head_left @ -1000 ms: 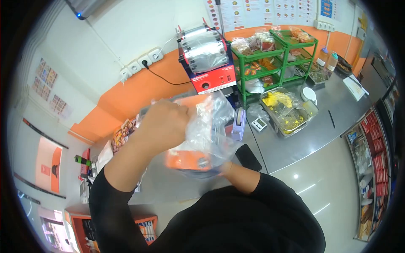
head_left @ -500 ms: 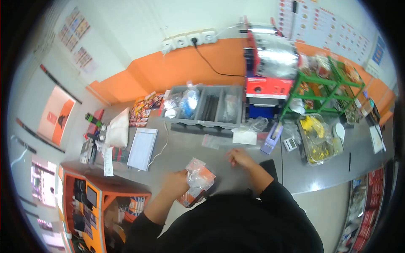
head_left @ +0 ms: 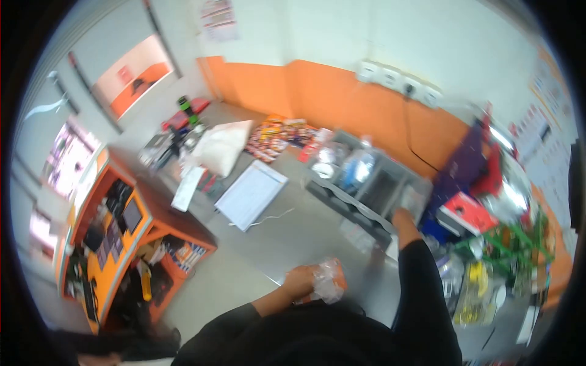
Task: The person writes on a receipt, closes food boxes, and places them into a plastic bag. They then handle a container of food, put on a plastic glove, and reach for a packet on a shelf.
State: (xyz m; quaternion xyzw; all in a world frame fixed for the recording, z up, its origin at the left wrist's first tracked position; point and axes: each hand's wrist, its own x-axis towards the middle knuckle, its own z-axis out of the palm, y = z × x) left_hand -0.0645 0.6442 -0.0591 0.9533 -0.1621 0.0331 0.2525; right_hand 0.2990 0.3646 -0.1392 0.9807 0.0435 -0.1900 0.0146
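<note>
My left hand (head_left: 300,282) grips an orange box wrapped in a clear plastic bag (head_left: 326,282), held low near the front edge of the steel counter (head_left: 287,232). My right hand (head_left: 403,217) is stretched out to the right end of a grey compartment tray (head_left: 365,183), over its last compartment. Motion blur hides whether its fingers hold anything. Both arms wear black sleeves.
A white clipboard (head_left: 251,194) and a white bag (head_left: 221,146) lie left on the counter, with snack packets (head_left: 278,137) behind. A red sealing machine (head_left: 482,201) and green rack (head_left: 519,250) stand right. An orange stand (head_left: 131,226) sits below left.
The view has swung left. My right hand moved from the counter up to the grey tray. My left hand still holds the bagged orange box, now lower and closer to my body.
</note>
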